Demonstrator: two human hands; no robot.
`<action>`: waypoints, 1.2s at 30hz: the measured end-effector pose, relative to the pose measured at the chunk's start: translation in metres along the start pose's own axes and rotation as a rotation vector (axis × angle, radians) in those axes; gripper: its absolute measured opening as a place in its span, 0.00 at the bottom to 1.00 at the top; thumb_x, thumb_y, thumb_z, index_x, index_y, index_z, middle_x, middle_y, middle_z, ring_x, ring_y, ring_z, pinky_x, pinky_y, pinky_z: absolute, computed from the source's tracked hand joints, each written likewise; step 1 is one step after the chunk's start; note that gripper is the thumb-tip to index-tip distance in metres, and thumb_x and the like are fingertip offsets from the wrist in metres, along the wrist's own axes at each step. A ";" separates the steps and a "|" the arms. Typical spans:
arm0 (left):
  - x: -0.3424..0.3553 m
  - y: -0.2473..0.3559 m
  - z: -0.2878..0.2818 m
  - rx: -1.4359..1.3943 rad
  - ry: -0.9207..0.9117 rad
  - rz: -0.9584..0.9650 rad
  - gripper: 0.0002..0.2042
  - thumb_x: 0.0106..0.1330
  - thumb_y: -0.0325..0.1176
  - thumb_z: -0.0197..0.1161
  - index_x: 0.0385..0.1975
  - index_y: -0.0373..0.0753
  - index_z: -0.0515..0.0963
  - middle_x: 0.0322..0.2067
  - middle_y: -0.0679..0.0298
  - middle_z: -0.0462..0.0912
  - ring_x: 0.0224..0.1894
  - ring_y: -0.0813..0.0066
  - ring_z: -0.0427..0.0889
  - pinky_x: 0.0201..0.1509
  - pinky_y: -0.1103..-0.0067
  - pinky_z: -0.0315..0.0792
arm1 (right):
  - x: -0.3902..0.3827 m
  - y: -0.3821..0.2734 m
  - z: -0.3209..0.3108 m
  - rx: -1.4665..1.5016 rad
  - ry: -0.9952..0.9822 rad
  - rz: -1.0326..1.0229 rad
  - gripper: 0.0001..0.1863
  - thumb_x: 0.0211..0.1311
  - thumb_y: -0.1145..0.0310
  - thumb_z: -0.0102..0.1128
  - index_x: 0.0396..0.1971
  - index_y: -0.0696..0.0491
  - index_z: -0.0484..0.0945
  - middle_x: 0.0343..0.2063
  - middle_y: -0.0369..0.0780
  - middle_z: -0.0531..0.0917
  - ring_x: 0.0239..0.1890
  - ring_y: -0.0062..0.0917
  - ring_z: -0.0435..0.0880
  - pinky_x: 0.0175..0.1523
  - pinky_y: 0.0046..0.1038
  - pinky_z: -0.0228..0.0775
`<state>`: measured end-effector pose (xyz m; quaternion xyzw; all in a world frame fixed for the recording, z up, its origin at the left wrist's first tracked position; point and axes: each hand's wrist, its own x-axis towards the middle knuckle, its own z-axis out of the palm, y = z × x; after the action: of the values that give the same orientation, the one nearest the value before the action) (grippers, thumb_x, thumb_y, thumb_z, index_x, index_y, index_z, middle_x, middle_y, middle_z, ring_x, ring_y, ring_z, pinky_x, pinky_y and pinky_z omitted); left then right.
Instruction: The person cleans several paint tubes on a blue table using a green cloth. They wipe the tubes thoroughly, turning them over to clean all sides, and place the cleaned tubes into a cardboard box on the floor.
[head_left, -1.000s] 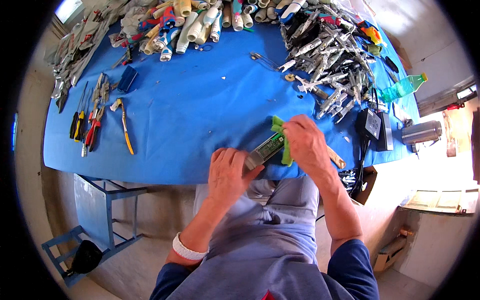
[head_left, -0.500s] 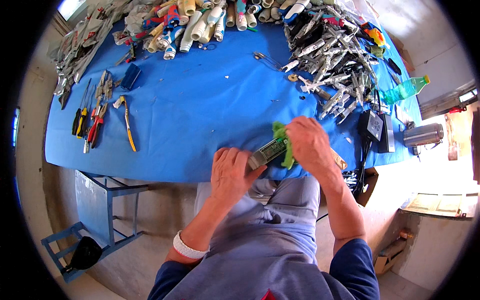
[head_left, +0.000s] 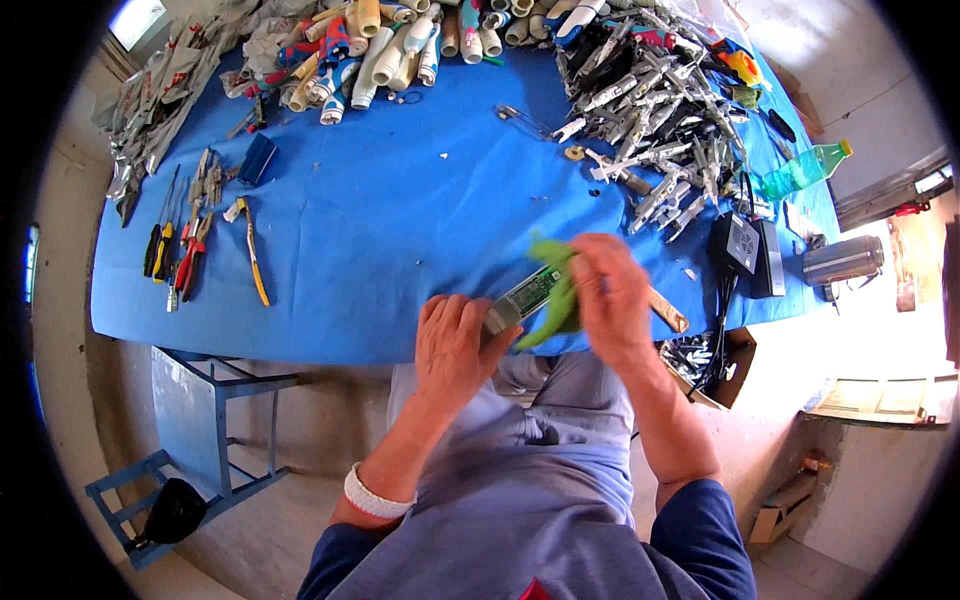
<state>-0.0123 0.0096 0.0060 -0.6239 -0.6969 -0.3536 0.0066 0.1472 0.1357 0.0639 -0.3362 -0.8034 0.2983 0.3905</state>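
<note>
Since the earlier frame, the lower end of the limp green cloth [head_left: 562,305] has swung toward nine o'clock, carried by the bare right hand [head_left: 608,300], which is now motion-blurred on my feed. Taking clock directions from the middle of my view, I have the broad blue cloth-covered table [head_left: 350,220] filling the upper half. On it, between one and two o'clock, lies a tangled heap of silver and black narrow parts [head_left: 640,110]; near twelve, a pile of cream and white plastic tubes [head_left: 390,60]. Just past two stands off a translucent green plastic bottle [head_left: 800,174], tipped over. My bare left hand [head_left: 452,345] sits near seven, thumb and fingers clasping the lower end of a slim grey rectangular device with a green circuit board [head_left: 520,300]. That device slants toward two o'clock above the table's near edge, close to centre. At three, my right fingers pinch the cloth, which covers the device's far end; I cannot tell how firmly it presses.
</note>
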 end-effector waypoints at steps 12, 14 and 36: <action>0.001 -0.001 0.002 -0.032 0.000 0.011 0.20 0.53 0.42 0.76 0.36 0.36 0.77 0.31 0.58 0.77 0.36 0.55 0.78 0.46 0.63 0.70 | -0.037 0.015 0.036 -0.184 0.137 -0.047 0.07 0.64 0.75 0.63 0.41 0.59 0.82 0.39 0.46 0.81 0.40 0.39 0.83 0.44 0.33 0.76; 0.000 -0.001 0.003 -0.051 0.006 0.002 0.20 0.52 0.41 0.76 0.36 0.37 0.77 0.31 0.58 0.77 0.36 0.55 0.78 0.47 0.63 0.70 | -0.048 0.004 0.044 -0.103 0.068 -0.094 0.07 0.63 0.76 0.64 0.40 0.59 0.82 0.39 0.46 0.81 0.41 0.39 0.82 0.45 0.33 0.76; 0.002 0.002 0.001 -0.040 0.047 0.000 0.18 0.48 0.40 0.78 0.31 0.38 0.76 0.28 0.60 0.76 0.36 0.57 0.79 0.47 0.64 0.70 | -0.006 0.018 0.007 -0.215 -0.323 -0.197 0.10 0.61 0.78 0.64 0.42 0.60 0.82 0.47 0.45 0.82 0.44 0.43 0.84 0.49 0.34 0.78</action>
<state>-0.0106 0.0120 0.0070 -0.6154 -0.6894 -0.3819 0.0104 0.1495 0.1401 0.0448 -0.2437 -0.9117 0.2212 0.2459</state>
